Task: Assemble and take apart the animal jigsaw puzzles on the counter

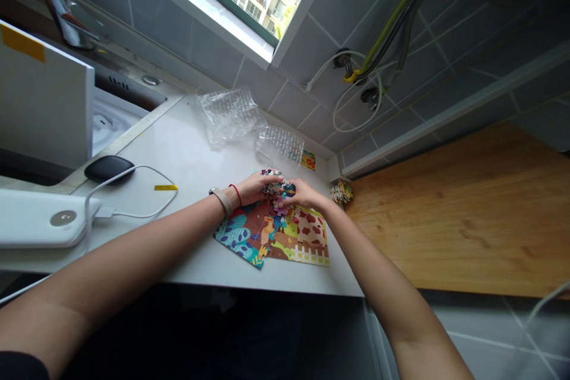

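A partly joined jigsaw puzzle (253, 228) lies on the white counter, with a spotted cow and a white fence on its right side and blue-green leaves on its left. Above its far edge, my left hand (255, 188) is closed around several puzzle pieces (269, 173). My right hand (303, 195) meets it from the other side, its fingers pinching a dark puzzle piece (289, 190). Both hands cover part of the picture beneath them. Where the pieces touch one another is too small to make out.
Crumpled clear plastic bags (231, 113) lie toward the wall, near a small picture card (308, 160). More puzzle pieces (342, 192) are heaped by the wooden board (445, 214). A black mouse (109, 169) and a white power bank (40, 219) with its cable sit left.
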Demonstrator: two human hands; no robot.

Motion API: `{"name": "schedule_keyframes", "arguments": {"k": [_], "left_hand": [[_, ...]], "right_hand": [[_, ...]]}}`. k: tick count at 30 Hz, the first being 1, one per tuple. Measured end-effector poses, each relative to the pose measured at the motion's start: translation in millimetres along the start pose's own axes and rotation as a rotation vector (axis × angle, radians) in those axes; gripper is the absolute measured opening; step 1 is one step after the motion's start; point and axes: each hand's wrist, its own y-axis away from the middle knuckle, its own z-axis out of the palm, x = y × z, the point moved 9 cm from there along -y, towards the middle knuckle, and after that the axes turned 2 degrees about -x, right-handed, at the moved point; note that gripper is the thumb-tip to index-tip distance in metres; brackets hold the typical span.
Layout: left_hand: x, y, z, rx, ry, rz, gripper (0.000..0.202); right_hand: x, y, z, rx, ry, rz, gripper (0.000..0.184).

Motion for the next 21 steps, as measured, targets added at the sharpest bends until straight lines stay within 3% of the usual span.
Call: {"name": "schedule_keyframes", "arguments": {"k": [9, 17, 19, 21], "left_hand": [[1.0, 2.3, 0.0, 0.02, -0.009, 0.0, 0.036], [1.0, 1.3, -0.6, 0.021, -0.015, 0.006, 0.036], [0.9, 1.1, -0.3, 0.014, -0.016, 0.007, 0.034], [1.2, 1.2, 0.6, 0.008, -0.017, 0.011, 0.033]], "right_hand": [[0.0, 11.6, -8.5, 0.133, 0.112, 0.03, 0.043], [-4.4, 37.4, -27.9, 0.237, -0.005, 0.043, 0.056], [-3.7, 43.5, -24.8, 0.197, -0.146, 0.053, 0.057], [-7.4, 47.3, -6.3, 0.046, -0.34, 0.055, 0.056]]}}
